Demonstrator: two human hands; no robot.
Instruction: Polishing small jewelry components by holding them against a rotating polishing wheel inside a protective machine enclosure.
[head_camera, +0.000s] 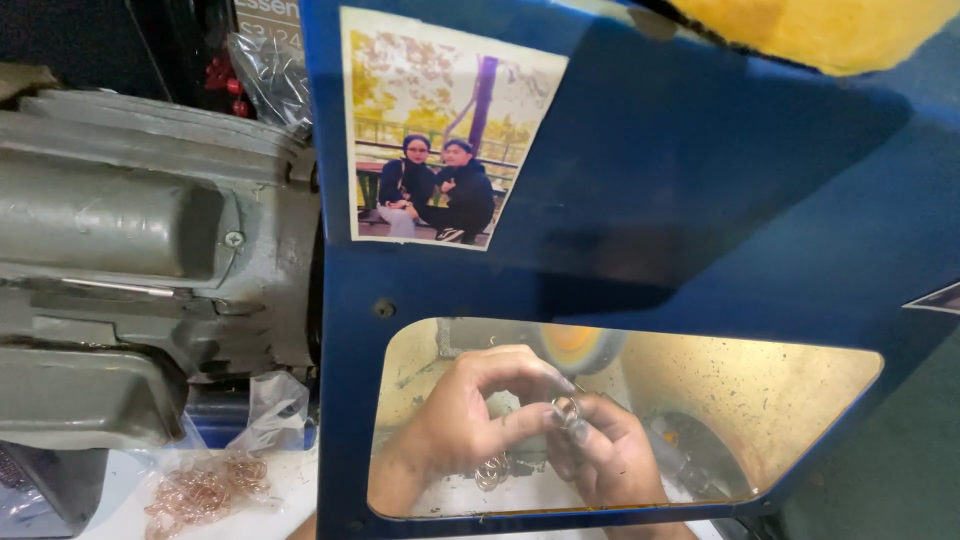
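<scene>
Through a yellowed window (780, 400) in a blue machine guard (700, 200) I see both my hands. My left hand (460, 420) and my right hand (605, 455) pinch one small metal ring (566, 410) between their fingertips. The ring is held just below a round polishing wheel (580, 345), whose lower rim shows through the window. Whether ring and wheel touch I cannot tell. A few more rings (493, 472) lie under my hands on a pale surface.
A grey electric motor (140, 260) sits to the left of the guard. A heap of thin copper-coloured rings (205, 490) lies on a white surface at the bottom left, beside crumpled clear plastic (275, 410). A photo print (440, 130) is stuck on the guard. Yellow fabric (820, 30) hangs at the top right.
</scene>
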